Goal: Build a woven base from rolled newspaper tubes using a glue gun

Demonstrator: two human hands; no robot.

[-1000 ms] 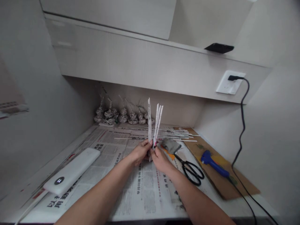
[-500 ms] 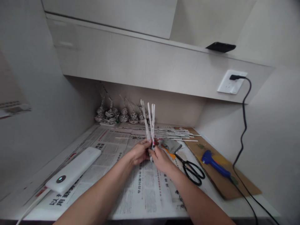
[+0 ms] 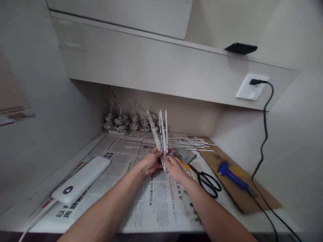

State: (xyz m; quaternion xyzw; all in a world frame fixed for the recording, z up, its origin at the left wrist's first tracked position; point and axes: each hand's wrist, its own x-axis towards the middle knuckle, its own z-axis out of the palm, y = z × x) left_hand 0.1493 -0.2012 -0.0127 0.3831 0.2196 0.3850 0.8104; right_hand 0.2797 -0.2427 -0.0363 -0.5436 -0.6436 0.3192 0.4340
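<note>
Between my two hands stands a bundle of thin rolled newspaper sticks (image 3: 155,133), their tops fanned out and their lower ends gripped together. My left hand (image 3: 152,162) is closed around the lower part, thumb across the front. From the right, my right hand (image 3: 173,168) pinches the same bundle near its bottom ends. A small pink patch shows on the sticks beside the right fingers. Behind the hands, more rolled newspaper sticks (image 3: 194,142) lie flat on the newspaper (image 3: 141,208).
Several woven gourd-shaped pieces (image 3: 119,123) line the back wall. Right of my hands lie a grey cloth (image 3: 185,155), black-handled scissors (image 3: 209,183) and a blue glue gun (image 3: 233,177) on cardboard (image 3: 259,201). A white power bank-like device (image 3: 82,179) lies left. A low shelf (image 3: 141,64) overhangs the back.
The sticks' tops have spread wider, with some leaning further left. Both hands stay closed on the bundle, and the view has shifted slightly.
</note>
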